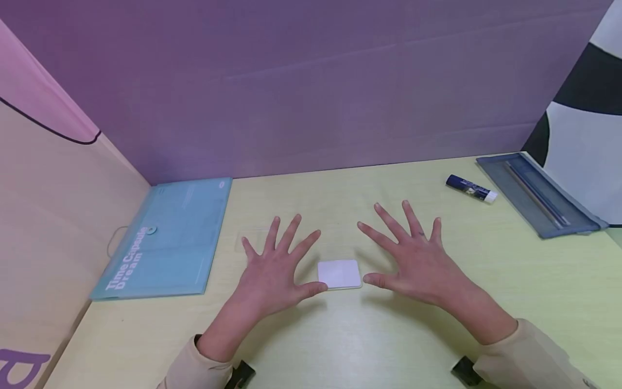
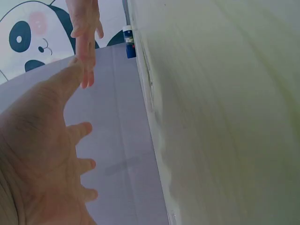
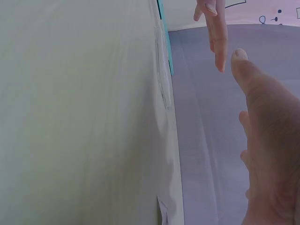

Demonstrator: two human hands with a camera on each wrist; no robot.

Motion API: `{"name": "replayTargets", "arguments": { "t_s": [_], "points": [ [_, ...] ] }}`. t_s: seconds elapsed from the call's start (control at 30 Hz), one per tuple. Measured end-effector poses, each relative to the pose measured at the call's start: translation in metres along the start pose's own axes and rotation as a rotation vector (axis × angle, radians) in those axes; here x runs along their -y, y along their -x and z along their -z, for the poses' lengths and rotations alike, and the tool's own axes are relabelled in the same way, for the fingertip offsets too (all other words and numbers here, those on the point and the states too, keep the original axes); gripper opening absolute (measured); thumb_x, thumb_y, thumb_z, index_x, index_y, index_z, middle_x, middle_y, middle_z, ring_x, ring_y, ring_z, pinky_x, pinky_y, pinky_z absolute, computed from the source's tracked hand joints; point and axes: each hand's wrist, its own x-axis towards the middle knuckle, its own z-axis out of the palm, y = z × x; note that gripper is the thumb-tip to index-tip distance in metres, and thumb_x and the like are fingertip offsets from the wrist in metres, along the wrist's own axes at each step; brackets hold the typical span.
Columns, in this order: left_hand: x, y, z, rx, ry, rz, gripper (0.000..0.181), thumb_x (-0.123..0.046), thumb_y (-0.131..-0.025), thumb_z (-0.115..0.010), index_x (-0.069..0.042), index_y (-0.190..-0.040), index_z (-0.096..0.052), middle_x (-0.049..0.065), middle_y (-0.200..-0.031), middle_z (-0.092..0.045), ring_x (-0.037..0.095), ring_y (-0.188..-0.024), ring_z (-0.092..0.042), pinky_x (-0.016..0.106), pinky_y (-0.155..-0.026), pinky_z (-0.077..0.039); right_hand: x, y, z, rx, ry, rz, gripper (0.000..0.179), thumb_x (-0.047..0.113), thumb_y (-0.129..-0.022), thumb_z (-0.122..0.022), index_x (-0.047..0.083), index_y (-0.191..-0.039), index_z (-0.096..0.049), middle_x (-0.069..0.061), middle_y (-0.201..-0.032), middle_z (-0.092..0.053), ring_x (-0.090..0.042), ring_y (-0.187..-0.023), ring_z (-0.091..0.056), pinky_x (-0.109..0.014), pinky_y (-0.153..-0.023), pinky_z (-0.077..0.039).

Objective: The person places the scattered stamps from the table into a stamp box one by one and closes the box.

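Both hands hover palm down over the table with fingers spread wide, and neither holds anything. A white rectangular piece with rounded corners, like a small stack of cards (image 1: 339, 274), lies flat between them. My left hand (image 1: 272, 275) is to its left, the thumb tip overlapping its lower left corner in the head view. On the other side is my right hand (image 1: 420, 265), its thumb pointing at the right edge of the white piece. Beyond the left fingers lies a faint clear flat piece (image 1: 240, 243), partly hidden by them. Each wrist view shows straight fingers raised off the tabletop.
A blue document folder (image 1: 184, 232) with a string button lies at the left. At the back right are a dark blue glue stick (image 1: 468, 188) and a blue mesh pouch (image 1: 529, 189) with long thin items inside. A purple partition (image 1: 340, 97) rises along the back edge.
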Motion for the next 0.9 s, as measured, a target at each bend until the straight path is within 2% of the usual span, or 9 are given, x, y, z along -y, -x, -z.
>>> {"name": "replayTargets", "arguments": {
  "t_s": [0.37,0.47,0.6,0.73,0.9],
  "points": [
    [0.007,-0.004,-0.002,0.029,0.251,-0.041,0.084,-0.072,-0.087,-0.061,-0.042,-0.158,-0.028,-0.004,-0.168,-0.016,0.031,-0.154,-0.009,0.08,-0.101,-0.021,-0.008,0.0,0.003,0.088,-0.049,-0.054,0.082,0.07,-0.092,-0.056,0.038,-0.16,-0.025,-0.005,-0.169,-0.012,-0.044,-0.152,-0.001,-0.086,-0.098,-0.007],
    [0.009,-0.005,-0.003,0.05,0.317,-0.044,0.083,-0.068,-0.088,-0.063,-0.041,-0.158,-0.029,-0.004,-0.167,-0.02,0.028,-0.154,-0.013,0.074,-0.107,-0.023,-0.014,0.001,0.005,0.097,-0.069,-0.066,0.08,0.07,-0.093,-0.054,0.037,-0.16,-0.025,-0.006,-0.168,-0.013,-0.045,-0.151,-0.004,-0.085,-0.098,-0.007],
    [0.012,-0.008,-0.005,0.052,0.397,-0.071,0.081,-0.063,-0.088,-0.067,-0.035,-0.157,-0.034,-0.002,-0.162,-0.031,0.026,-0.15,-0.026,0.059,-0.112,-0.03,-0.021,0.001,0.006,0.092,-0.108,-0.076,0.08,0.068,-0.093,-0.057,0.035,-0.16,-0.027,-0.008,-0.168,-0.016,-0.047,-0.15,-0.007,-0.085,-0.099,-0.008],
    [0.014,-0.011,-0.007,0.05,0.457,-0.08,0.078,-0.057,-0.089,-0.071,-0.03,-0.155,-0.04,0.0,-0.154,-0.043,0.026,-0.141,-0.04,0.05,-0.106,-0.04,-0.025,0.002,0.005,0.089,-0.144,-0.08,0.08,0.066,-0.092,-0.06,0.034,-0.159,-0.029,-0.01,-0.166,-0.02,-0.048,-0.15,-0.009,-0.084,-0.099,-0.01],
    [0.015,-0.012,-0.005,0.082,0.526,-0.058,0.072,-0.051,-0.09,-0.073,-0.027,-0.151,-0.046,-0.001,-0.147,-0.05,0.023,-0.133,-0.047,0.047,-0.099,-0.046,-0.032,0.001,0.004,0.094,-0.171,-0.084,0.08,0.063,-0.092,-0.062,0.029,-0.158,-0.033,-0.013,-0.165,-0.022,-0.049,-0.149,-0.013,-0.084,-0.099,-0.012]
  ]
}}
